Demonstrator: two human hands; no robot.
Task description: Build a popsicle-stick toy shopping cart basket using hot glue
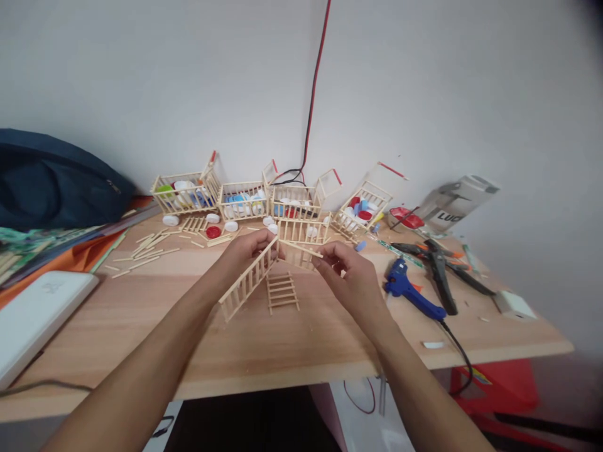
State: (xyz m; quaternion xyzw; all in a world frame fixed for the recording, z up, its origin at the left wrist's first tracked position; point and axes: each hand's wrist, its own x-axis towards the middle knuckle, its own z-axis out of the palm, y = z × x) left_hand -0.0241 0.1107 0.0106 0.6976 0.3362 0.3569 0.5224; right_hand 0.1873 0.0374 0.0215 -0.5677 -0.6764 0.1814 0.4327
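Observation:
My left hand point(247, 250) is closed on one end of a wooden stick fence panel point(247, 282) that slants down toward me above the table. Fingers of my right hand point(348, 270) pinch a second stick panel point(301, 249), held against the top end of the first. A third ladder-like panel point(281, 292) lies flat on the wooden table point(292, 342) just below both hands.
Several stick baskets point(242, 199) filled with bottle caps line the wall. Loose sticks point(146, 248) and caps lie at the left. A blue glue gun point(409, 290), pliers point(438, 267) and a small white box point(513, 304) sit at the right; a white device point(38, 314) and dark bag point(51, 182) at the left.

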